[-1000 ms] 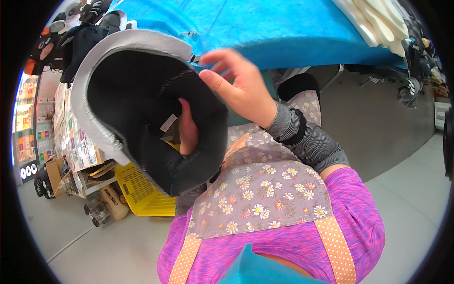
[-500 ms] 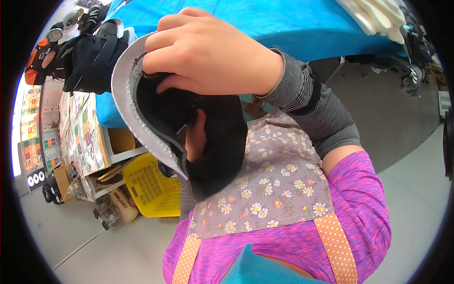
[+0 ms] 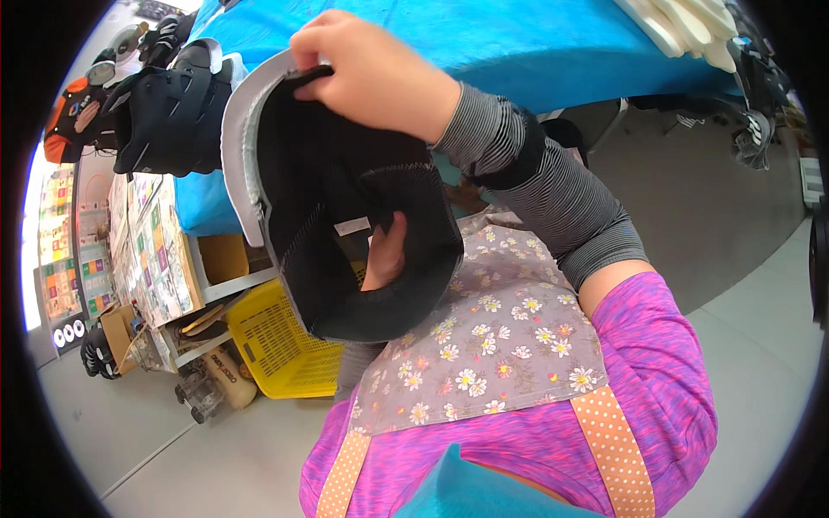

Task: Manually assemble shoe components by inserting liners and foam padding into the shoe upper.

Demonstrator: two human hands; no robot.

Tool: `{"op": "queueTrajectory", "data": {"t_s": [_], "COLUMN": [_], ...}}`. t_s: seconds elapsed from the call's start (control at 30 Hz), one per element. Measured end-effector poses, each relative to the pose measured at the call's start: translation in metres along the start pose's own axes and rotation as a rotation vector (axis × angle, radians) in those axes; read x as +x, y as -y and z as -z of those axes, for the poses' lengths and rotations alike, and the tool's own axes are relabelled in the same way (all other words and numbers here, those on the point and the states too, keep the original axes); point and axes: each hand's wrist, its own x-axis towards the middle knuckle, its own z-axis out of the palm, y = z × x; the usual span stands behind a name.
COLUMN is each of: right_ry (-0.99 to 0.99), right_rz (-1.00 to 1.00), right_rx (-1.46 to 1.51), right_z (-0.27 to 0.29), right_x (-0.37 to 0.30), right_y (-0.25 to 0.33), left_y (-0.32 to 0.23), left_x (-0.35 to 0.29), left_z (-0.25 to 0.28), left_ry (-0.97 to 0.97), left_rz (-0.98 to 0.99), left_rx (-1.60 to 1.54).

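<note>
I hold up a black padded boot liner (image 3: pixel 311 173) with a light grey rim along its upper left edge, its hollow inside facing me. My right hand (image 3: pixel 371 78) pinches the top of the rim, thumb inside the lining and fingers over the edge. Part of my left hand (image 3: pixel 386 253) shows through the lower opening, the thumb up against the inner side; its other fingers are hidden behind the liner. Inside, a small pale label and zigzag seams are visible.
A blue-covered table (image 3: pixel 518 52) lies ahead, bearing a black boot (image 3: pixel 173 116) at left and pale shell-like parts (image 3: pixel 682 26) at far right. Below left are a yellow plastic basket (image 3: pixel 285 345), a cluttered shelf (image 3: pixel 203 341) and a small machine with a tan tank (image 3: pixel 220 380).
The liner has turned so that more of its inside and lower opening faces me. My right hand has shifted slightly up along its rim, and more of my left thumb shows.
</note>
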Motion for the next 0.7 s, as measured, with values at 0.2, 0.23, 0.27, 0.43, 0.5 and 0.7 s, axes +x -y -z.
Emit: {"op": "queueTrajectory", "data": {"t_s": [0.2,0.23,0.27,0.43,0.5,0.7], "right_ry": [-0.017,-0.069,-0.072,-0.291,-0.219,0.291], "right_rz": [-0.155,-0.175,-0.162,0.104,0.060,-0.238], "right_rx": [0.176,0.272,0.279,0.180,-0.004,0.633], "right_z": [0.016,0.021,0.020,0.010,0.020,0.033], "right_x": [0.009,0.012,0.013,-0.001,-0.019,-0.081], "right_y": [0.002,0.008,0.008,-0.010,-0.011,0.015], "left_y": [0.012,0.027,0.043,-0.039,-0.040,-0.054], "left_x": [-0.010,-0.018,-0.026,-0.004,-0.003,0.017], "left_z": [0.043,0.078,0.111,0.032,0.035,0.030], "left_ry": [-0.025,0.017,0.064,-0.052,-0.117,-0.299], "left_rz": [0.204,0.282,0.371,0.280,0.209,-0.224], "left_rx": [-0.325,-0.372,-0.423,0.528,0.297,-0.162]}}
